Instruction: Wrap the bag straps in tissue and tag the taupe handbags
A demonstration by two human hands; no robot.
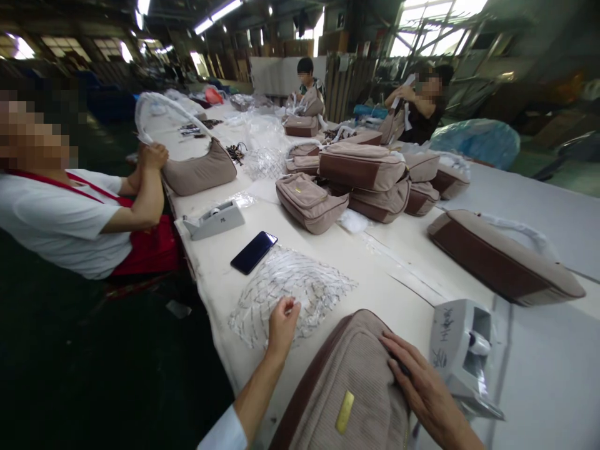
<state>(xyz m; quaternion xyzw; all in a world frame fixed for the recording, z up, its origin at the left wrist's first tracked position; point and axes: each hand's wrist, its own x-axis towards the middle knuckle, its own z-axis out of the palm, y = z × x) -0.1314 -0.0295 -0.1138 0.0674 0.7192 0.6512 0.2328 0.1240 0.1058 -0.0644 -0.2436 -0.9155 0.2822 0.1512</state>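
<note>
The bag sits at the table's near edge, looking fully sewn, its gold plate on; what is left I cannot tell. The right hand lies spread on it; the left hand's fingertips meet above plastic, any pinched thing unclear. Other bags are piled beyond.

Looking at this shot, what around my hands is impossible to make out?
In the head view:
Anything pinched in your left hand: hidden by its fingers.
Surface of the handbag under your right hand: covered by that hand.
Handbag's near end: cut off by the bottom edge.
Mark on the tape dispenser beyond the phone: too small and blurred.
</note>
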